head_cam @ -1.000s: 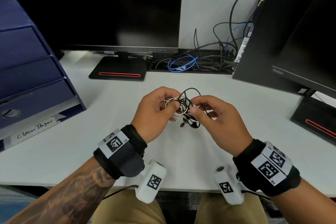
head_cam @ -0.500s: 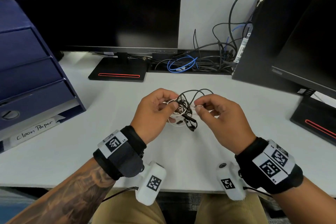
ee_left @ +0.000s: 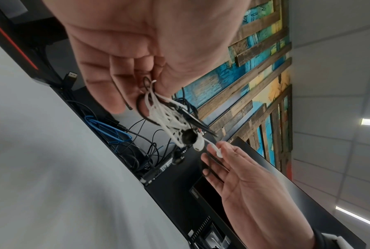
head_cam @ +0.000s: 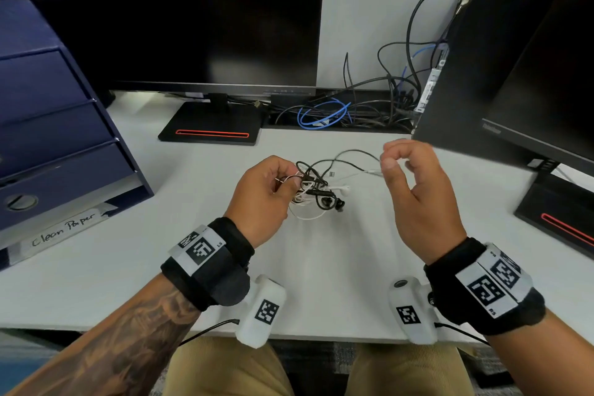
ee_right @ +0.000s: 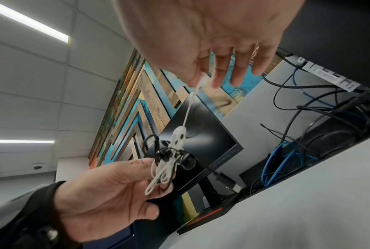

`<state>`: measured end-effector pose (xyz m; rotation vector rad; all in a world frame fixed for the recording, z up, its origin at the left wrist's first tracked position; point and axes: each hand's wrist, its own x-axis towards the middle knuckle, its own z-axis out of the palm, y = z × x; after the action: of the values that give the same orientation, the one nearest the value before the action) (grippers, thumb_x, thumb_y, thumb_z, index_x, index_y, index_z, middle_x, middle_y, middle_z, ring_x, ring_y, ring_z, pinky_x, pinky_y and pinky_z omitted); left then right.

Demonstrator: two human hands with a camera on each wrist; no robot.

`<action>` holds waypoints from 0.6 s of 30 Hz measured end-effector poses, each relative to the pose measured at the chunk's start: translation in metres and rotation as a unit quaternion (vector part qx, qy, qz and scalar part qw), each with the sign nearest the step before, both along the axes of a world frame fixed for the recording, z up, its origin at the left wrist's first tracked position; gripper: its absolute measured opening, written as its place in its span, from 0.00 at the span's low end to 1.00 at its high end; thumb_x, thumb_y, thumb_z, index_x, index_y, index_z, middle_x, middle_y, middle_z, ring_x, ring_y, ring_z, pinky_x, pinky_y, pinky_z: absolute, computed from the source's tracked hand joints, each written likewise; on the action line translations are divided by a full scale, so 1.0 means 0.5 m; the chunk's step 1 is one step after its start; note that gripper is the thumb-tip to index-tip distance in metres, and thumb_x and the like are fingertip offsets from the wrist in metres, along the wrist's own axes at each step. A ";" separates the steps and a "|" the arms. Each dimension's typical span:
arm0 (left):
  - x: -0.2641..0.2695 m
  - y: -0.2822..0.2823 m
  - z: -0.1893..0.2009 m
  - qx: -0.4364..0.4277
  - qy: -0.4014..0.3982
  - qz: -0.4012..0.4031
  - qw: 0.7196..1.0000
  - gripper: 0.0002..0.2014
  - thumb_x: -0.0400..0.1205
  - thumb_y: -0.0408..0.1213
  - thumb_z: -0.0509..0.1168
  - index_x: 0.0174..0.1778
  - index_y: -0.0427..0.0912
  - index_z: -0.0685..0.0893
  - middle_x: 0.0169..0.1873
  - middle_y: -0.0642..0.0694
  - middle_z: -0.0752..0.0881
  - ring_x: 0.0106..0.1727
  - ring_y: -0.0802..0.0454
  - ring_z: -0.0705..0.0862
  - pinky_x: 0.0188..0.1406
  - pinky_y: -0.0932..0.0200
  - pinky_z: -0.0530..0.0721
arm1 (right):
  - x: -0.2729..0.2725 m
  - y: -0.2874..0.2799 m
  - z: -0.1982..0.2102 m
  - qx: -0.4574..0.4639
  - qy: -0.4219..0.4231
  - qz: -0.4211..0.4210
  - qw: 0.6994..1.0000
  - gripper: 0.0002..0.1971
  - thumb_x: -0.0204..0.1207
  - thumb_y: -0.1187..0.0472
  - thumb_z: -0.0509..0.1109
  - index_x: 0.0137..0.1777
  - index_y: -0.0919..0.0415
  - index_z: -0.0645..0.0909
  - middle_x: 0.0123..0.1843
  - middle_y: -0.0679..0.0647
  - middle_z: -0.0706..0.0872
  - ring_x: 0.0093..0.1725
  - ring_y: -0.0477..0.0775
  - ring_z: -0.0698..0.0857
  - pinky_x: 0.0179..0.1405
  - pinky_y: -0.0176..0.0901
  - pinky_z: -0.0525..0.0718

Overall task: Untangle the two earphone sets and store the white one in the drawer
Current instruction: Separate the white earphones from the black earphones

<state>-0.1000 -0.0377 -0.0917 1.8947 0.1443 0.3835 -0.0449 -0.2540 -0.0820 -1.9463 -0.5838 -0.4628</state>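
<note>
A blue drawer unit [head_cam: 58, 151] stands at the desk's left, a strip beneath it handwritten "Clean Paper" [head_cam: 64, 228]. Above the white desk [head_cam: 128, 267], the left hand [head_cam: 266, 199] pinches the tangled black and white earphones [head_cam: 316, 193]. The right hand [head_cam: 414, 199] pinches a white earphone cable [ee_right: 189, 107] stretched rightward, its other fingers spread.

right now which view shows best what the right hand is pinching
Right wrist view: the right hand pinches a white earphone end, cord visible. Left wrist shows it smaller; head view blurs it.
</note>
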 end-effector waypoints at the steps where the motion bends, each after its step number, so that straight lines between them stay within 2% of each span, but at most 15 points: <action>1: 0.000 0.001 0.000 0.000 0.000 0.002 1.000 0.09 0.85 0.29 0.65 0.43 0.47 0.81 0.38 0.42 0.87 0.39 0.45 0.84 0.32 0.49 0.88 | 0.004 -0.002 0.000 -0.005 -0.016 -0.007 1.000 0.05 0.88 0.64 0.64 0.51 0.54 0.79 0.57 0.48 0.82 0.62 0.43 0.80 0.64 0.28 0.71; 3: 0.003 0.004 0.001 0.005 -0.004 0.006 1.000 0.07 0.85 0.29 0.65 0.44 0.45 0.82 0.43 0.39 0.88 0.43 0.40 0.85 0.39 0.44 0.88 | 0.010 -0.007 0.003 -0.015 -0.041 -0.021 0.999 0.05 0.87 0.65 0.64 0.50 0.56 0.79 0.56 0.48 0.80 0.61 0.41 0.78 0.64 0.27 0.70; 5: 0.004 0.008 0.002 0.017 -0.009 0.013 1.000 0.05 0.85 0.30 0.65 0.47 0.44 0.82 0.43 0.42 0.88 0.44 0.45 0.85 0.44 0.42 0.87 | 0.012 -0.010 0.008 -0.021 -0.037 -0.029 0.999 0.05 0.88 0.64 0.64 0.50 0.55 0.78 0.53 0.46 0.80 0.57 0.39 0.78 0.60 0.26 0.71; 9: 0.004 0.016 0.007 0.029 0.001 0.029 0.999 0.04 0.86 0.32 0.64 0.48 0.44 0.82 0.41 0.46 0.87 0.37 0.48 0.85 0.36 0.42 0.89 | 0.006 -0.007 0.010 -0.008 0.020 -0.014 1.000 0.06 0.90 0.58 0.61 0.51 0.54 0.77 0.47 0.45 0.85 0.51 0.43 0.85 0.51 0.34 0.78; 12: 0.003 0.018 0.009 0.026 0.012 0.035 0.999 0.05 0.86 0.32 0.64 0.47 0.46 0.82 0.41 0.48 0.88 0.36 0.59 0.87 0.33 0.50 0.90 | 0.007 -0.010 0.017 -0.002 0.036 -0.019 0.999 0.07 0.89 0.58 0.62 0.49 0.50 0.77 0.45 0.44 0.85 0.49 0.44 0.86 0.47 0.37 0.80; 15: 0.001 0.012 0.010 -0.021 0.010 0.020 1.000 0.04 0.87 0.30 0.63 0.49 0.41 0.82 0.44 0.42 0.89 0.37 0.55 0.90 0.29 0.52 0.90 | 0.015 -0.021 0.020 0.005 0.066 -0.006 0.998 0.08 0.87 0.60 0.65 0.46 0.47 0.79 0.45 0.45 0.87 0.49 0.48 0.87 0.45 0.35 0.81; 18: -0.001 0.004 0.009 -0.047 0.007 0.011 0.999 0.03 0.87 0.29 0.62 0.51 0.36 0.81 0.44 0.39 0.88 0.35 0.52 0.90 0.30 0.49 0.90 | 0.011 -0.018 0.011 -0.014 0.056 0.011 0.998 0.06 0.85 0.61 0.68 0.51 0.47 0.82 0.53 0.42 0.86 0.54 0.44 0.85 0.51 0.40 0.81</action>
<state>-0.1006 -0.0356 -0.0874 1.8043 0.1910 0.3720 -0.0394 -0.2628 -0.0766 -1.9771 -0.5409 -0.3315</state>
